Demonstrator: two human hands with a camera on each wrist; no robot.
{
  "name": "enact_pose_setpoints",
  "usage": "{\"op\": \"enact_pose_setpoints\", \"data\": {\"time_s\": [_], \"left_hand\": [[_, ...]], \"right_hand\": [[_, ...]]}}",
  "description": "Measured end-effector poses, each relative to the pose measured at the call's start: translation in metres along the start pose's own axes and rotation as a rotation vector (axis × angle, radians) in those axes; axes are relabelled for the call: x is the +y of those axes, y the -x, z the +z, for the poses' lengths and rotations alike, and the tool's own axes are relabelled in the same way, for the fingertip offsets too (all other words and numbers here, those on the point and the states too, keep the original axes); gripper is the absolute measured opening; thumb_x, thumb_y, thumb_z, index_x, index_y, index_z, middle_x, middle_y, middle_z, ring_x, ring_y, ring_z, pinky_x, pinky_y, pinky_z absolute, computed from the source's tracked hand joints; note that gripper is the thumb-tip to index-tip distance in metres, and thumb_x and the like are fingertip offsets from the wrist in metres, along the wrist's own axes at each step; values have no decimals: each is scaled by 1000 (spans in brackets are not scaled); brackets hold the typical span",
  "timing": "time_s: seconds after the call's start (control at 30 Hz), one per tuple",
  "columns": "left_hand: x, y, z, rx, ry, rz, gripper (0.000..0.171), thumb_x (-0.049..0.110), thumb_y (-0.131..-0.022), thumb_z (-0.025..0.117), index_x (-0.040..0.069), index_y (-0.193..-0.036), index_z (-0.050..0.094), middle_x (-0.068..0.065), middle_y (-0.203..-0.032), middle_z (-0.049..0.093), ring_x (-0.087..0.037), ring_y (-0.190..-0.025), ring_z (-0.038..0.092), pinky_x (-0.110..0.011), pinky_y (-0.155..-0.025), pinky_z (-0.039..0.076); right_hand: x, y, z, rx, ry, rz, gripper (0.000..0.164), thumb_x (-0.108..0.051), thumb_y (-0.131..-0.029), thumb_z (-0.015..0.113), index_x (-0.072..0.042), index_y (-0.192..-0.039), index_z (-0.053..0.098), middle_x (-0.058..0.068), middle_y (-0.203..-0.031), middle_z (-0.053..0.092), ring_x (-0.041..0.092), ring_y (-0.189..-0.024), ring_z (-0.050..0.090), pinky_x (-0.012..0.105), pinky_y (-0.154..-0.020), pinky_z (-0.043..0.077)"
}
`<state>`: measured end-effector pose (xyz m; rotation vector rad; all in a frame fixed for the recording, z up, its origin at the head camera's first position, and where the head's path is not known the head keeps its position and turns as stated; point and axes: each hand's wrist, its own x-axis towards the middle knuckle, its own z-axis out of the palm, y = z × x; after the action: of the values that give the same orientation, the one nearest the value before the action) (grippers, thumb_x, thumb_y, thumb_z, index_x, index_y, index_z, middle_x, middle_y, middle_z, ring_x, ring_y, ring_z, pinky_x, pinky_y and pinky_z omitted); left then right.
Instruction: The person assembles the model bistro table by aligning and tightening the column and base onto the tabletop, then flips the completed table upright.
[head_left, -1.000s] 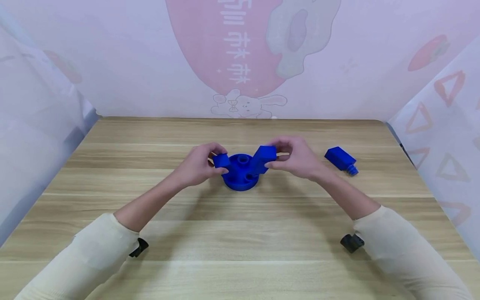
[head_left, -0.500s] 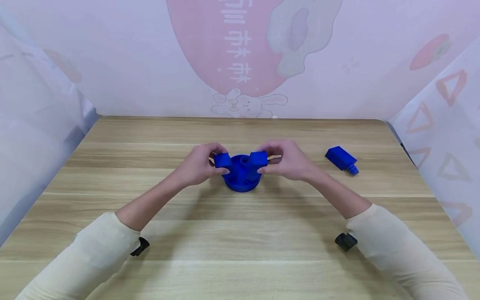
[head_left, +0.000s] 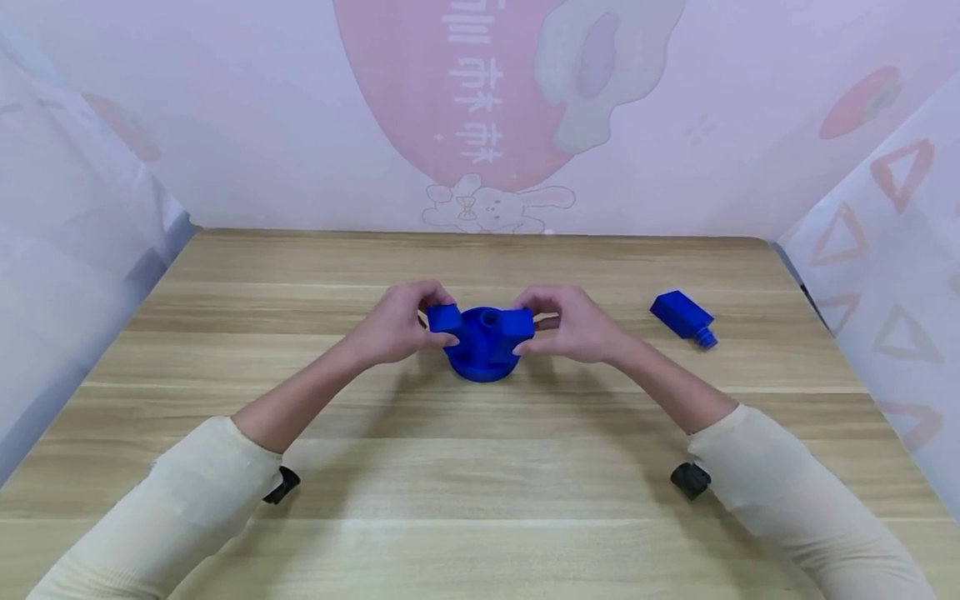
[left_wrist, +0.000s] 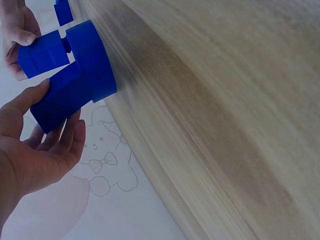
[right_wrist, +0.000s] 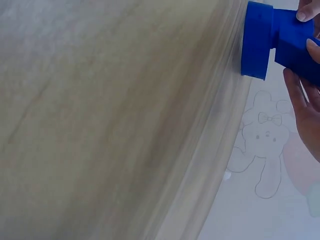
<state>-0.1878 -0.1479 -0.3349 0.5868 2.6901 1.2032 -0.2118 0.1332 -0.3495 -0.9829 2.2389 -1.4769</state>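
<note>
On the wooden table stands a round blue base point(head_left: 482, 370) with a raised rim and a hollow socket at its back. My left hand point(head_left: 397, 323) pinches a blue rectangular block point(left_wrist: 57, 102) at the base's left side; the block's lower end meets the base. Opposite it, my right hand point(head_left: 573, 323) grips a second blue block point(right_wrist: 295, 47) between thumb and fingers. A narrower neck point(left_wrist: 66, 45) shows between this block and the base in the left wrist view. Both blocks rise from the base, close together, and their lowest ends are hidden.
A third blue block point(head_left: 681, 317) with a threaded end lies on the table to the right. Behind the table point(head_left: 480, 483) hangs a printed cloth backdrop point(head_left: 300, 125). Black wrist devices point(head_left: 281, 485) show below both cream sleeves point(head_left: 180, 492).
My right hand has moved left and slightly down with its block, which was tilted over the base and now stands straighter on its right side. The left hand has stayed nearly still.
</note>
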Motion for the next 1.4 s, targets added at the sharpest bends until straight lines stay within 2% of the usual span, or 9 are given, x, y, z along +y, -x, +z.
{"op": "enact_pose_setpoints", "data": {"time_s": [0.27, 0.37, 0.47, 0.7, 0.87, 1.0, 1.17, 1.27, 1.4], "left_hand": [[0, -1, 0, 2, -2, 12, 36, 3, -82, 87, -6, -110, 68, -19, -103, 71, -30, -93, 66, -33, -75, 59], [1, -1, 0, -5, -4, 9, 35, 3, -82, 86, -6, -110, 68, -19, -103, 71, -30, -94, 65, -34, -75, 60], [2, -1, 0, -8, -4, 9, 35, 3, -82, 86, -6, -110, 67, -19, -104, 71, -30, -94, 65, -34, -75, 60], [2, -1, -1, 7, -6, 21, 35, 2, -82, 86, -7, -110, 68, -19, -103, 71, -30, -93, 64, -32, -75, 58], [2, 0, -1, 7, -2, 22, 35, 2, -81, 87, -7, -110, 67, -18, -102, 71, -30, -92, 64, -33, -75, 58], [1, 0, -1, 7, 0, 26, 35, 2, -82, 86, -7, -110, 67, -18, -102, 71, -30, -93, 64, -34, -74, 58], [1, 0, -1, 2, -5, 24, 35, 3, -82, 86, -6, -110, 68, -17, -102, 71, -30, -93, 64, -33, -76, 58], [0, 0, -1, -2, -7, 20, 34, 3, -82, 86, -6, -110, 68, -17, -102, 71, -30, -93, 64, -34, -76, 58], [0, 1, -1, -9, -15, 15, 35, 3, -83, 86, -6, -111, 67, -18, -103, 71, -30, -94, 64, -34, -76, 59]], "right_hand": [[12, -3, -10, -207, -121, -132, 59, 13, -88, 73, 12, -143, 52, 28, -144, 57, 38, -135, 56, 47, -108, 49], [14, -5, -11, -256, -168, -140, 58, 12, -90, 72, 12, -144, 50, 28, -145, 56, 39, -138, 53, 46, -109, 48], [13, -7, -11, -244, -158, -114, 58, 11, -87, 76, 12, -141, 54, 26, -141, 60, 37, -134, 57, 44, -107, 50], [7, -11, -5, -80, 85, -109, 47, 0, -70, 94, 3, -111, 71, 13, -110, 75, 24, -105, 70, 42, -93, 58], [1, -14, 12, 26, 362, -214, 46, -19, -68, 99, -5, -85, 59, 2, -80, 65, 24, -80, 65, 45, -76, 60], [-3, -14, 21, 67, 492, -248, 52, -30, -69, 99, -8, -84, 54, 1, -76, 61, 26, -76, 64, 45, -72, 59], [-1, -12, 20, -5, 388, -217, 57, -25, -69, 99, 0, -108, 66, 11, -104, 72, 23, -95, 67, 44, -81, 59], [1, -10, 14, -88, 278, -205, 63, -15, -71, 97, 3, -124, 66, 15, -123, 70, 26, -114, 65, 43, -91, 58], [2, -8, 6, -205, 190, -221, 58, -5, -81, 87, 1, -134, 65, 15, -137, 66, 30, -129, 59, 46, -101, 54]]}}
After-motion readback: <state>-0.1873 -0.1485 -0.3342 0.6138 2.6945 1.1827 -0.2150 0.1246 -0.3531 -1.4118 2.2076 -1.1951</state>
